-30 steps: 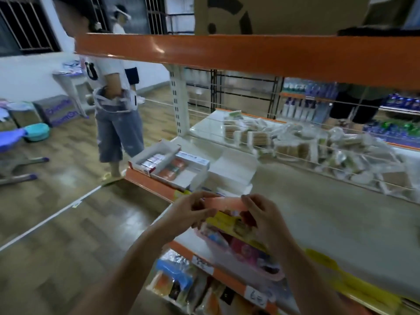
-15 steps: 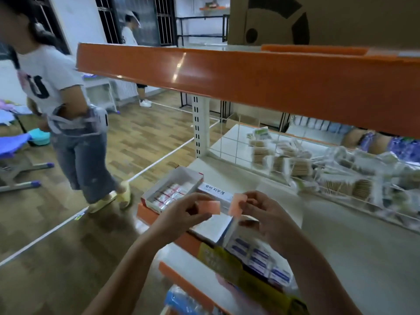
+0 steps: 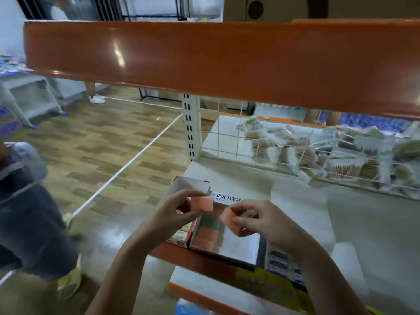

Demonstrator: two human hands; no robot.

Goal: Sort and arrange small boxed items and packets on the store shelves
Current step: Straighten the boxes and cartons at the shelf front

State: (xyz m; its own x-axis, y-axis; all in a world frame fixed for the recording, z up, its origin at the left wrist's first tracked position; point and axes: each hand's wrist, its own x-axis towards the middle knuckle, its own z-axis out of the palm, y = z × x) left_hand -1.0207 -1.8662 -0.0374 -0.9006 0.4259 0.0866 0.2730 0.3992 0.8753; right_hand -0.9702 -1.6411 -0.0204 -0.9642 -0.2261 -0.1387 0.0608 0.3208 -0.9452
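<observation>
Left hand: the left hand [image 3: 175,212] pinches a small salmon-pink block [image 3: 202,203] between thumb and fingertips, above the front left corner of the white shelf [image 3: 363,223]
Right hand: the right hand [image 3: 261,221] grips a second pink block [image 3: 229,220] by its right end; the two blocks sit near each other, apart
Display boxes: an open white display box [image 3: 227,244] at the shelf's front edge holds stacked pink and grey-green blocks; just left, a red-trimmed box [image 3: 193,185] stands open; Korean lettering shows on a flap
Back edge: clear packets of sticks [image 3: 341,160] lie heaped behind a white wire grid [image 3: 227,142]
Overhead: an orange shelf beam [image 3: 227,62] spans the view
Floor: a person in dark trousers [image 3: 29,223] stands at left, blurred
</observation>
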